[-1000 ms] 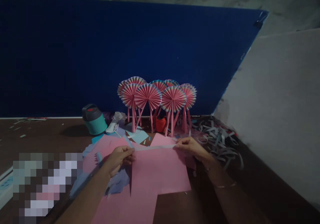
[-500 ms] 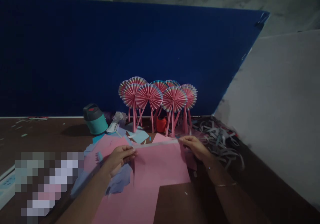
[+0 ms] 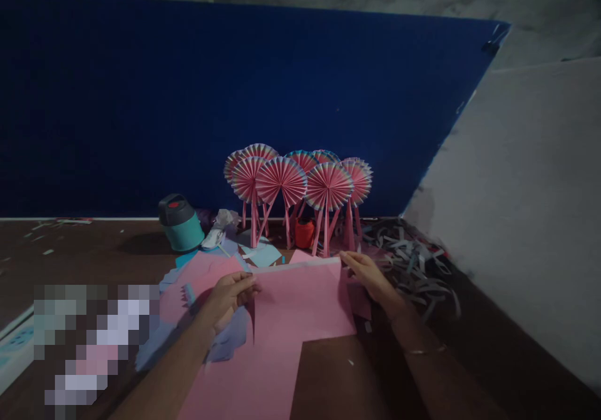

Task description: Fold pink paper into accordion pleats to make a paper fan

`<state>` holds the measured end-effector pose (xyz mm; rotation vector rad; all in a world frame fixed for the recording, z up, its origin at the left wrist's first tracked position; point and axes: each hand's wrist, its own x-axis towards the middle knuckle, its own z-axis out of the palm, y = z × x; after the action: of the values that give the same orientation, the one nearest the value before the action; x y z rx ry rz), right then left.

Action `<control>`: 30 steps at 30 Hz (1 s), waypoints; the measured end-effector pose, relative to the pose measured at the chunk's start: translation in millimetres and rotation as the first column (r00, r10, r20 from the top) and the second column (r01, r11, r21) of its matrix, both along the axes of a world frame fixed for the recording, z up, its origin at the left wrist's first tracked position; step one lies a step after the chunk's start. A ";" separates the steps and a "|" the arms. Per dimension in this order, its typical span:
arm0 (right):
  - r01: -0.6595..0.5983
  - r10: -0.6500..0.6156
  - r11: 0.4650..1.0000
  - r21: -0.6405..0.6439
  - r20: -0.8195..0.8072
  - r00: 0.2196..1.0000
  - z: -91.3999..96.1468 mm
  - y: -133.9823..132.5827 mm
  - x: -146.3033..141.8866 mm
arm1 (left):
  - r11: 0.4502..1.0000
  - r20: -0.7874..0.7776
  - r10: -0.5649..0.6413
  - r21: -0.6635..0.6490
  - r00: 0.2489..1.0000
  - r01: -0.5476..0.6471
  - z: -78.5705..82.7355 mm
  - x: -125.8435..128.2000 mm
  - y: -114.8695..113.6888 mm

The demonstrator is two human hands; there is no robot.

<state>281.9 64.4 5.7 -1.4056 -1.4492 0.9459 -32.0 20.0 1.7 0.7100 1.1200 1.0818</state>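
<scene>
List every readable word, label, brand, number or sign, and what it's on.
None readable.
White flat object with blue marks, lower left edge: too blurred to read.
Turquoise rounded container with dark lid: red patch, no legible lettering.
Pink rectangular paper sheet: no print visible.
Pixelated area, lower left: contents hidden.

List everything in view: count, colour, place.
Rectangular paper sheet: one, pink, pale-edged, front centre.
Round pleated paper fans: at least seven, pink with multicoloured rims, standing centre.
Cylindrical lidded container: one, teal and dark grey, left of the fans.
Rounded object: one, red, low among the fans.
Curled paper strips: many, whitish, heaped right.
Loose paper pieces: several, pink, lavender and light blue, left of the sheet.
Long flat object: one, white, lower left edge.
Upright board: one, dark blue, behind.
Flat wall: one, grey, right.
Tabletop: one, brown, underneath.
Left hand: one, ungloved, holding the sheet's far left corner.
Right hand: one, ungloved, holding its far right corner.
</scene>
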 end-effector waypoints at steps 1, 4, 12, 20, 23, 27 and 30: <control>0.077 -0.084 0.990 0.118 0.056 0.995 2.1 -1.6 -2.1 | 1.000 -0.008 0.004 0.012 1.000 -0.004 0.7 1.4 -0.6; 0.116 -0.297 0.817 0.565 0.239 0.925 14.4 -15.1 -20.8 | 0.999 -0.053 0.018 0.046 0.998 -0.015 2.7 7.8 -3.5; -0.515 -0.085 0.667 0.539 0.741 0.666 25.8 -52.8 -117.9 | 0.979 -0.168 0.007 0.202 0.986 0.027 -3.8 26.5 -13.0; -0.510 -0.055 0.722 0.468 0.774 0.631 13.8 -43.6 -135.4 | 0.929 -0.341 0.094 0.369 0.936 0.041 -1.3 25.4 -12.7; -0.542 -0.054 0.698 0.469 0.789 0.612 17.2 -42.9 -133.6 | 0.907 -0.414 0.133 0.417 0.901 0.058 -0.4 25.4 -12.7; -0.594 -0.062 0.670 0.446 0.830 0.554 20.2 -43.0 -132.4 | 0.900 -0.503 0.148 0.425 0.852 0.094 -0.5 25.4 -13.9; -0.620 -0.058 0.649 0.441 0.842 0.537 20.2 -42.7 -131.7 | 0.895 -0.547 0.153 0.430 0.823 0.120 -1.0 25.3 -15.0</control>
<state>150.2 21.7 25.9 -0.9523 -2.4797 -0.2612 -6.7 5.0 0.7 1.4732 1.3923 1.1928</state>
